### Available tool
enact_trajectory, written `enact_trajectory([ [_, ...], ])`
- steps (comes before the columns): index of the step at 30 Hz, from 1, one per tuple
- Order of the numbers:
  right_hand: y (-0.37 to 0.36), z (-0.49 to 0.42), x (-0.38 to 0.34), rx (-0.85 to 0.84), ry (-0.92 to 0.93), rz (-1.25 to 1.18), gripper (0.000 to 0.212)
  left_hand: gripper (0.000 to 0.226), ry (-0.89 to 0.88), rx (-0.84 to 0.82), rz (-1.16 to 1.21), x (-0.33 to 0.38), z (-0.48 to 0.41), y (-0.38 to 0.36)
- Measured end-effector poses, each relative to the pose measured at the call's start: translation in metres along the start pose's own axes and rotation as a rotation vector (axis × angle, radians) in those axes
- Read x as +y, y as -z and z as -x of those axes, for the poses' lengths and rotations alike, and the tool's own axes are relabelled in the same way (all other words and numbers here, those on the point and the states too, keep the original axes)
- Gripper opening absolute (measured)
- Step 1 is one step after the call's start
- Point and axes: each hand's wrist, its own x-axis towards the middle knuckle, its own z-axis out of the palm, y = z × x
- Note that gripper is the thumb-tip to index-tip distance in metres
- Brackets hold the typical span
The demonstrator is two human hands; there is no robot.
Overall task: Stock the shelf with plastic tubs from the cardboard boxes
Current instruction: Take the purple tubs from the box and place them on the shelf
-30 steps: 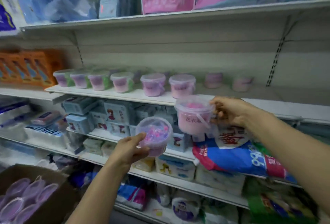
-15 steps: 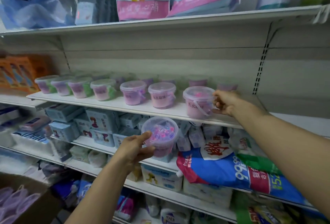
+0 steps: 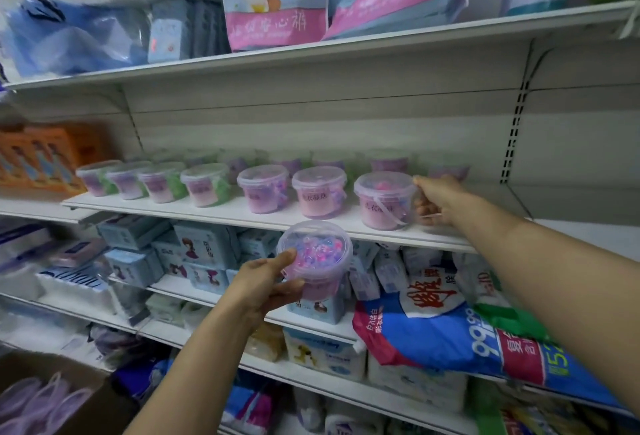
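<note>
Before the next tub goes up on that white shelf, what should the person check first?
1. Pink lidded plastic tub upright on the white metal shelf: ok.
2. Right hand clear of that tub: not ok; thumb on its rim, fingers curled at its side.
3. Left hand grips the clear plastic tub of coloured beads: ok.
4. That tub's lid on: ok; sealed tight, cannot tell.
5. Bare shelf space to the right of the row: ok.
</note>
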Motion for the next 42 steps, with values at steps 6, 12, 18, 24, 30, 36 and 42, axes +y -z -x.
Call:
enact_trajectory([
  [6,0.04,0.025,0.007,0.07,0.299,0.463,0.024,0.042,0.01,-0.059,-0.005,0.002,0.01,-0.01],
  [12,0.092,0.057,0.015,0.079,0.471,0.746,0.022,0.042,0.038,-0.179,-0.029,0.004,0.022,-0.056],
  [18,0.151,0.066,0.024,0.149,0.469,0.816,0.01,0.036,0.081,-0.342,0.001,0.007,0.025,-0.139],
  [24,0.203,0.071,0.034,0.233,0.43,0.865,0.008,0.046,0.104,-0.365,0.049,0.012,0.009,-0.222],
  [30,0.226,0.067,0.04,0.227,0.427,0.892,0.011,0.052,0.069,-0.373,0.09,0.011,-0.002,-0.257],
  [36,0.217,0.058,0.041,0.198,0.536,0.922,0.015,0.037,-0.156,-0.308,-0.266,0.006,0.003,-0.237],
  [42,0.189,0.044,0.039,0.06,0.739,0.93,0.035,0.038,-1.055,0.137,-1.196,0.024,-0.04,-0.171],
])
